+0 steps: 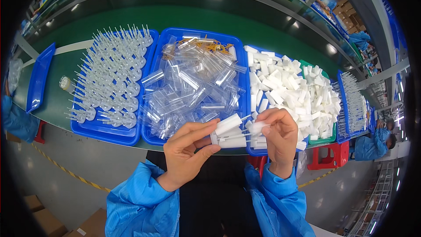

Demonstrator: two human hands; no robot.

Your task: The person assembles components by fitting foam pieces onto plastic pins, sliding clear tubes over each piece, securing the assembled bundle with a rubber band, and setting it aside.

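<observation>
My left hand [187,152] is closed round the base of a small pronged piece [214,138], its thin pins pointing right. White foam blocks [228,124] sit along some of the pins, and at least one pin between them is bare. Between thumb and fingertips of my right hand [280,138] is another white foam block [257,127], held at the pin tips; whether a pin enters it I cannot tell. Both hands are above the front edge of the trays. Below and beyond the right hand, a blue tray [253,101] is heaped with loose foam blocks [280,83].
A middle blue tray [153,139] holds clear plastic sleeves [188,87] and yellow rubber bands [206,44]. Left of it, pronged pieces [109,74] fill another blue tray [105,134]. A narrow blue tray [40,79] stands far left. Red stools [330,156] and other people [372,145] are at right.
</observation>
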